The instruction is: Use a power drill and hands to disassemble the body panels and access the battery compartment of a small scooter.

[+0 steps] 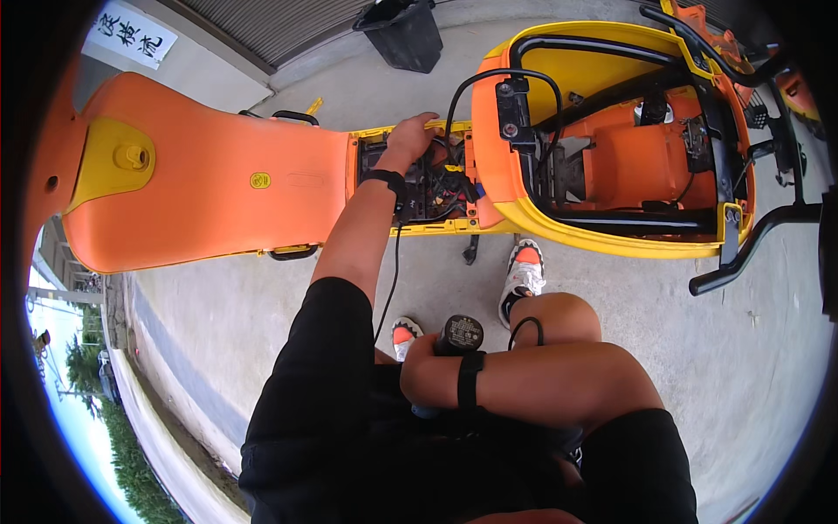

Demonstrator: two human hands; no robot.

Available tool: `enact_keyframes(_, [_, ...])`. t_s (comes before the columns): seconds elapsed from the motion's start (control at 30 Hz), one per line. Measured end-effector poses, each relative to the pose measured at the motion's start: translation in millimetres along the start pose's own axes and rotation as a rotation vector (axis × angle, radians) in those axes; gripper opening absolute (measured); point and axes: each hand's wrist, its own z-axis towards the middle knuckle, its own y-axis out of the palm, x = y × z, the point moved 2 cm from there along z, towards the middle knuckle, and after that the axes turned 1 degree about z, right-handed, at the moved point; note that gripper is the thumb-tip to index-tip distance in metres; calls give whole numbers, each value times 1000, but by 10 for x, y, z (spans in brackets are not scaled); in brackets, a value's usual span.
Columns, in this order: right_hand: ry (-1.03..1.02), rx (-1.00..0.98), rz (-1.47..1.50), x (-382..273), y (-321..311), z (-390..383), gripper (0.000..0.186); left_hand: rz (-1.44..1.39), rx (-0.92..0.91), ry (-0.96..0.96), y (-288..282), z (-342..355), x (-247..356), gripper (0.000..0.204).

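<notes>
- Two bare hands in the head view, well apart: left hand (412, 142) up at the vehicle, right hand (421, 368) down near the lap.
- Left: palm down over the uncovered bay (445, 226), fingers toward its far edge, beside wiring (451, 185); fingertips hidden, so I can't make out whether they pinch anything.
- Right: wrapped round a black cylinder (462, 334), labelled round end facing up; grip partly hidden underneath.
- Key relation: bay lies straight ahead of the person, mid-vehicle; left hand much nearer, already over it; cylinder well short of it, on the near side.
- Long axis of the orange-and-yellow vehicle (201, 175) runs left to right, across the body; bay sits between the smooth orange panel (236, 210) on the left and the hollow front section (611, 248) on the right.
- Thin black cable (394, 279) drops from the bay's near side toward the lap; lower end hidden.
- Surface: pale concrete floor (707, 332), one shoe (525, 272) just short of the vehicle, the other farther back.
- Room: black bin (400, 39) beyond the vehicle, ribbed shutter (284, 24) behind, greenery (135, 450) outside at lower left.
</notes>
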Motion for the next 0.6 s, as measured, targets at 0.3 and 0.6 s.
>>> enact_keyframes(0.3, [1, 276, -59, 19, 4, -55, 51, -463, 104, -89, 247, -25, -3, 26])
enact_keyframes(0.6, [159, 609, 46, 36, -17, -263, 57, -343, 352, 57, 365, -23, 32, 28])
